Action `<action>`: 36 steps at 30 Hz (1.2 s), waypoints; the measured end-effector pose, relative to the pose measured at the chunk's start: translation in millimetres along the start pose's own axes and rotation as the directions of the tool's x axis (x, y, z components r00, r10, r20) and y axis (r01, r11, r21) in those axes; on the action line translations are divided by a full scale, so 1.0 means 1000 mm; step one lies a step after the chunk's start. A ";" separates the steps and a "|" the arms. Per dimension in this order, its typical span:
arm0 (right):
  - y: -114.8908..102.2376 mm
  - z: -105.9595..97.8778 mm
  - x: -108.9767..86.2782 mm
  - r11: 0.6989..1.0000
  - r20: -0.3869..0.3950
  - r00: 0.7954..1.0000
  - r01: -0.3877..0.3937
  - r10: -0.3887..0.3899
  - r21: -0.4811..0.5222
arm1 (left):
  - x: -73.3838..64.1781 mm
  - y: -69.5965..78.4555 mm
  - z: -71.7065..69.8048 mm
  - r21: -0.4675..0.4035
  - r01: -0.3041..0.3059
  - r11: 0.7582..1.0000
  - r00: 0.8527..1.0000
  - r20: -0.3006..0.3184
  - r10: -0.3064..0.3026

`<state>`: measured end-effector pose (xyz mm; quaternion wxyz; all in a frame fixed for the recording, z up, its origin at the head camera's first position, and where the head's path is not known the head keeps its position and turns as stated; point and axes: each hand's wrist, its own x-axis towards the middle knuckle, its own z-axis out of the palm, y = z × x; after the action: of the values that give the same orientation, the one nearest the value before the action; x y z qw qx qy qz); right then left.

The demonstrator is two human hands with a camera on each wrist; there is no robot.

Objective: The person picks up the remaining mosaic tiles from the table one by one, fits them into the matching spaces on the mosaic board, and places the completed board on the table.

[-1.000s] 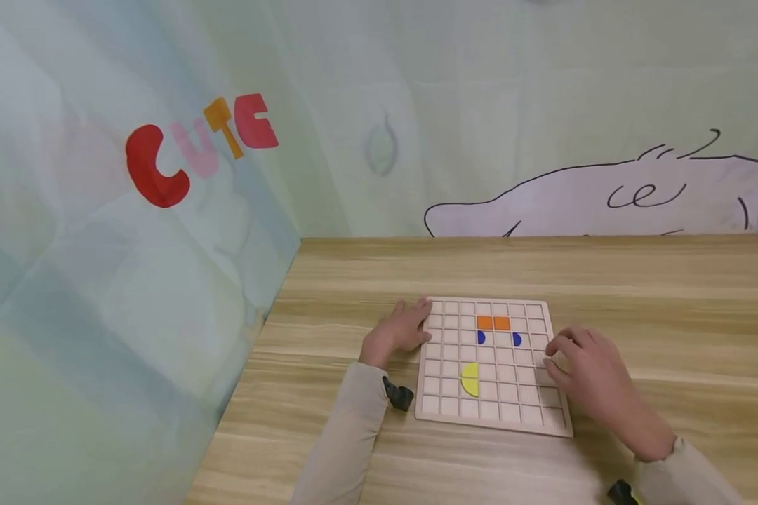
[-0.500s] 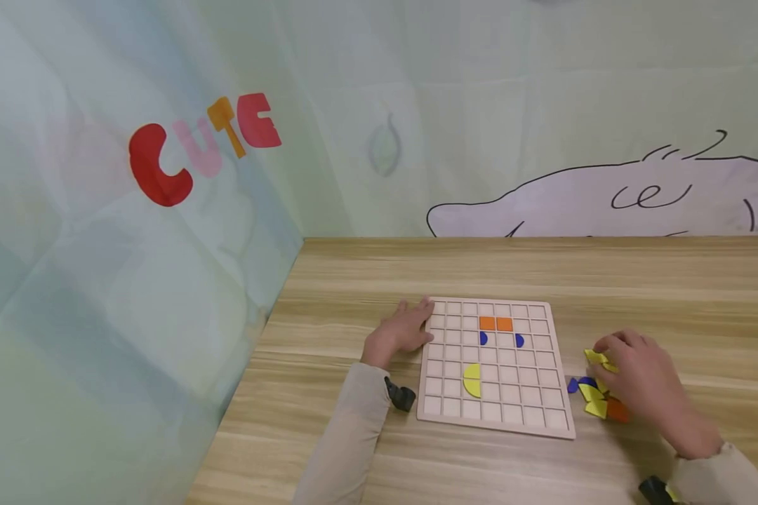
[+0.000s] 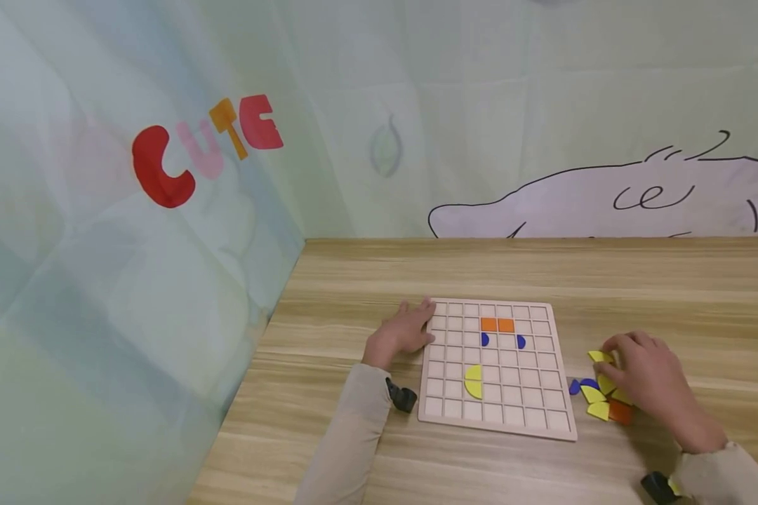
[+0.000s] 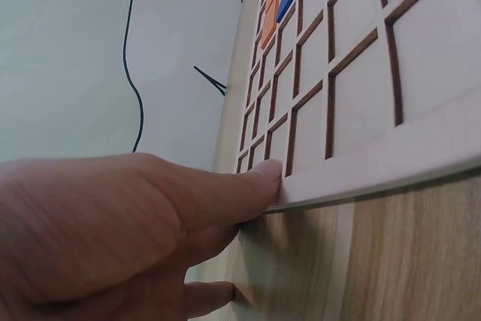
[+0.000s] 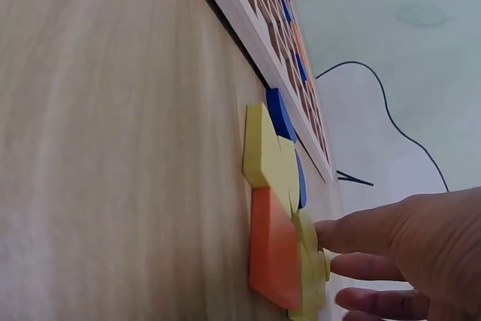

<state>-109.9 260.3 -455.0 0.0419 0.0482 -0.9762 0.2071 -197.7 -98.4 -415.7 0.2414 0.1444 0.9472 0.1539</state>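
My left hand (image 3: 406, 331) rests at the left edge of a pale wooden grid board (image 3: 439, 414); its thumb (image 4: 259, 184) lies on the rim. In the board's cells lie two orange squares (image 3: 497, 325), two blue half-rounds (image 3: 521, 341) and two yellow quarter-rounds (image 3: 473, 381) side by side. Right of the board my right hand (image 3: 650, 372) is over a small pile of loose pieces. Its thumb (image 5: 346, 232) touches the yellow pieces (image 5: 308, 261), fingers loosely bent beside them. I see no piece lifted. Part of the pile is hidden under this hand.
An orange square (image 5: 272, 249) and blue pieces (image 3: 575, 386) lie in the pile, close to the board's right edge. The wood-grain table (image 3: 354, 273) meets a printed cloth wall (image 3: 366, 105) behind and at left.
My right hand has moved right, from above the board's right edge to the loose pile, uncovering several pieces. The left hand stays at the board's edge.
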 end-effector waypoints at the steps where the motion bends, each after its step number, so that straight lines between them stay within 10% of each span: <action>1: 0.001 0.000 0.000 1.000 0.000 1.000 -0.002 0.002 0.001 | 0.000 0.000 0.000 0.001 -0.001 1.000 1.000 -0.001 0.001; 36: -0.051 0.012 0.003 0.995 -0.155 0.988 0.020 -0.005 0.095 | 0.004 -0.003 0.002 0.005 0.002 1.000 1.000 0.000 -0.002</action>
<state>-108.0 209.3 -445.0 0.1162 0.0401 -0.9586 0.2570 -201.0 -99.0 -419.9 0.2413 0.1439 0.9477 0.1514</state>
